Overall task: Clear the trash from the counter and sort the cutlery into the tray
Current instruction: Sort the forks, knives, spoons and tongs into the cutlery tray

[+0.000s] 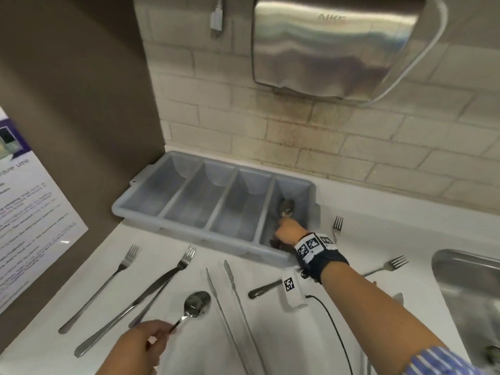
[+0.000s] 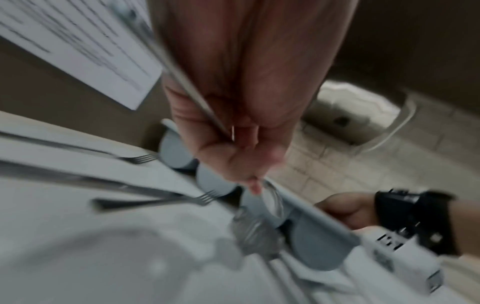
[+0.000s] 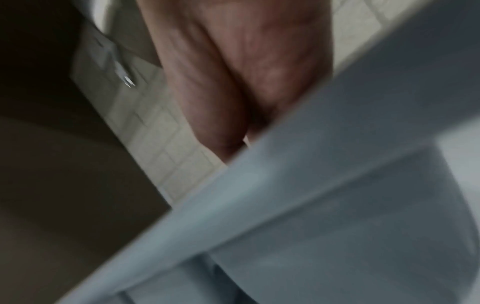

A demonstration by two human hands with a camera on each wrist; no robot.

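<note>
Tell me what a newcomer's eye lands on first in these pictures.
First, the grey four-compartment cutlery tray against the tiled wall, with the right hand reaching into its rightmost compartment, where a spoon lies. Next, the cutlery scattered over the white counter in front: forks, tongs, and a second spoon that the left hand pinches by its handle. Above hangs a shiny steel dispenser.

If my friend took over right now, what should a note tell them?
Left hand pinches a spoon by its handle, over the counter.
Right hand is inside the tray's far-right slot beside another spoon; its grip is hidden.
Done: one spoon in the tray; the other slots look empty.
Left: forks, a knife, tongs. No trash in sight.
</note>
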